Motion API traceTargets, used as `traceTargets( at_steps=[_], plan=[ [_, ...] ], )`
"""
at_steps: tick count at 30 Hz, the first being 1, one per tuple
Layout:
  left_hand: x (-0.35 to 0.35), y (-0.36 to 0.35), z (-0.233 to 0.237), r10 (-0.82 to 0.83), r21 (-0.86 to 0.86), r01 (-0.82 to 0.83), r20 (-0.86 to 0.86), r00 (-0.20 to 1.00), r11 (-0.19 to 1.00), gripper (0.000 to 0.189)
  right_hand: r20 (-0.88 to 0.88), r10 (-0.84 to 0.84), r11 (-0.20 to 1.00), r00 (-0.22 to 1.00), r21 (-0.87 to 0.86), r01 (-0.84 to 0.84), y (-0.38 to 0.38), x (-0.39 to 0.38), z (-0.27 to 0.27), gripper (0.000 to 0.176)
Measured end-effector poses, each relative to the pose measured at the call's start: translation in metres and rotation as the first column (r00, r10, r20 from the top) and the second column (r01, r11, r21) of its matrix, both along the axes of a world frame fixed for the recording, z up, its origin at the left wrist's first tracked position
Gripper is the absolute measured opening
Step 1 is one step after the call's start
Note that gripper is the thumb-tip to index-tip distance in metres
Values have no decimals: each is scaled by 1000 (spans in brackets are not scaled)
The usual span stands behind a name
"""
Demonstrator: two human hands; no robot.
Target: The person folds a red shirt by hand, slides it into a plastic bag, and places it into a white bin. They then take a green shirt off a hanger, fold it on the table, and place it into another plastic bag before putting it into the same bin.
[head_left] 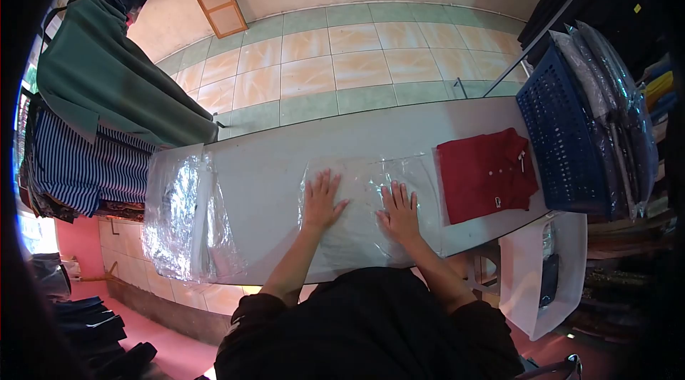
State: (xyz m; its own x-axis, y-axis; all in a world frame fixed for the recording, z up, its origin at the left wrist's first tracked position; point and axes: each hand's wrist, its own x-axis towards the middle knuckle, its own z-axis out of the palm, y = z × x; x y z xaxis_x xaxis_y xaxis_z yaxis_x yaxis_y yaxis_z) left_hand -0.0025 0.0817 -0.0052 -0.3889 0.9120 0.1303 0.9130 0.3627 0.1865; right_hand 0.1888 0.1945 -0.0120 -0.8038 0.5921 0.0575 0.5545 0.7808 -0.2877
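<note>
A clear plastic bag point(357, 226) lies flat on the table in front of me. My left hand point(322, 201) rests palm down on its left part, fingers spread. On its right part lies my right hand point(399, 214), also flat with the fingers apart. Just right of the bag is a folded dark red polo shirt point(474, 173), with light buttons and a small white tag. At the table's left end sits a stack of shiny clear plastic bags point(182, 216).
The long grey table point(271, 173) runs across the view. A blue plastic basket point(564, 137) holding plastic-wrapped garments point(614, 109) stands at its right end. Below it is a white bin point(524, 280). Hanging green point(107, 73) and striped clothes point(85, 155) crowd the left side.
</note>
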Motion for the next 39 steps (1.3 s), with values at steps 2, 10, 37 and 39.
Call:
traceTargets(
  at_steps=[2, 10, 37, 39],
  plan=[
    [-32, 4, -25, 95, 42, -95, -6, 995, 995, 61, -18, -9, 1000, 1000, 2, 9, 1, 1, 1, 63],
    [-82, 9, 10, 296, -102, -280, 221, 929, 954, 65, -45, -9, 1000, 999, -7, 9, 1, 1, 4, 62],
    [-106, 14, 17, 131, -186, -109, 105, 986, 976, 20, 235, 35, 997, 971, 55, -50, 142, -25, 49, 13],
    [-115, 15, 30, 181, -88, -163, 276, 944, 983, 17, 142, 74, 997, 987, 0, -75, 154, -19, 71, 6]
  ],
)
